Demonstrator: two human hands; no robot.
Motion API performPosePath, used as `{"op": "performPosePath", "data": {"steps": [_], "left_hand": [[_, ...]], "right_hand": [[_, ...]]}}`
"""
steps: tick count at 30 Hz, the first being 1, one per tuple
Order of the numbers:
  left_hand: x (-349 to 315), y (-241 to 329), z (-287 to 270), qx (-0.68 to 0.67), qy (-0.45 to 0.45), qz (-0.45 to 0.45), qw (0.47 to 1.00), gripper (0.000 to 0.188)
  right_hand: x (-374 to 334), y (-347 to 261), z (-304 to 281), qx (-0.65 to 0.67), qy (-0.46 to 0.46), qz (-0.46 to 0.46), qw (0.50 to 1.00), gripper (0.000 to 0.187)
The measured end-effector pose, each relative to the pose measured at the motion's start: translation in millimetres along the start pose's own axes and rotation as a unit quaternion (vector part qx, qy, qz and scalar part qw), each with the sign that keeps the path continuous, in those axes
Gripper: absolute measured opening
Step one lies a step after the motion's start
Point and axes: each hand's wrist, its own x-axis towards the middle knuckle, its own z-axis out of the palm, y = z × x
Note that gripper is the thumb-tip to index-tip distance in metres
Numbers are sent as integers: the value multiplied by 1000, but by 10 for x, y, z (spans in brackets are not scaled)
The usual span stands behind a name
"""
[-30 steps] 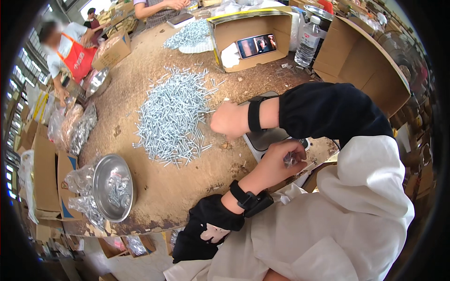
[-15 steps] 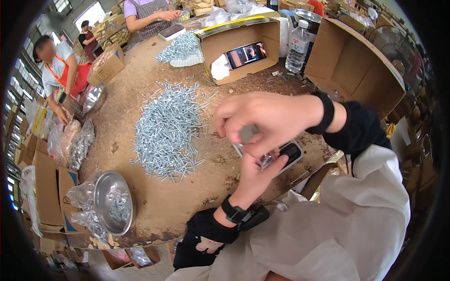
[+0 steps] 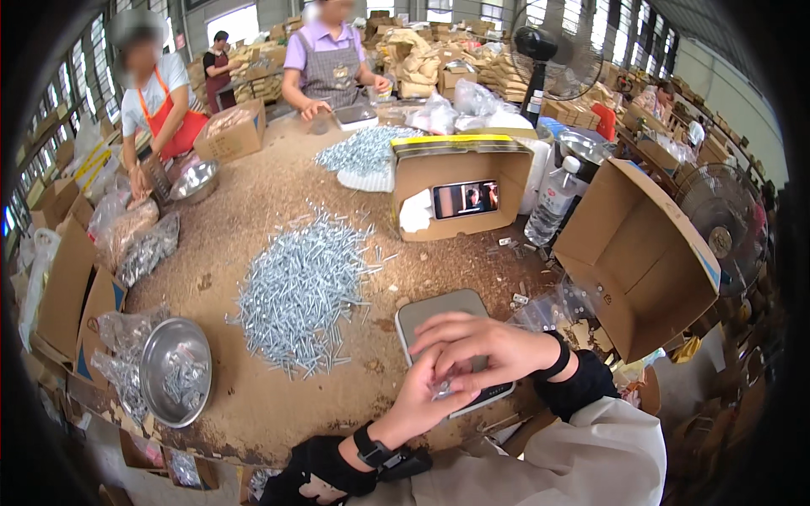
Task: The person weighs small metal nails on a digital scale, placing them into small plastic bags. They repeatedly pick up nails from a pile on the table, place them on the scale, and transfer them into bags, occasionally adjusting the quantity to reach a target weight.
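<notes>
Both my hands meet over the near side of a flat grey digital scale (image 3: 447,305). My left hand (image 3: 419,396) is closed around a small clear plastic bag (image 3: 445,385), with something shiny inside that is mostly hidden by fingers. My right hand (image 3: 489,347) curves over from the right, its thumb and fingers closed at the same bag. To the left of the scale lies a big loose heap of silver screws (image 3: 304,291). A steel bowl (image 3: 175,371) at the near left holds several small filled clear bags.
Behind the scale, a cardboard box (image 3: 464,190) on its side holds a phone (image 3: 466,199). A water bottle (image 3: 553,202) and an open carton (image 3: 641,253) stand to the right, near flat clear bags (image 3: 557,308). Across the table, people work by a second screw pile (image 3: 363,149).
The view has tilted up, showing more of the room. My right hand has lowered onto my left hand at the bag, and more of the scale's plate shows.
</notes>
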Motion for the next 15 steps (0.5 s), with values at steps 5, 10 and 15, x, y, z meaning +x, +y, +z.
{"op": "performPosePath", "data": {"steps": [5, 10, 15], "left_hand": [[8, 97, 21, -3, 14, -13, 1000, 54], [27, 58, 65, -81, 31, -1, 996, 61], [56, 49, 109, -12, 39, 71, 997, 57]], "right_hand": [[-65, -16, -26, 47, 9, 0, 999, 19], [-142, -47, -11, -8, 51, -10, 999, 16], [-200, -77, 2, -152, 132, -59, 978, 16]]}}
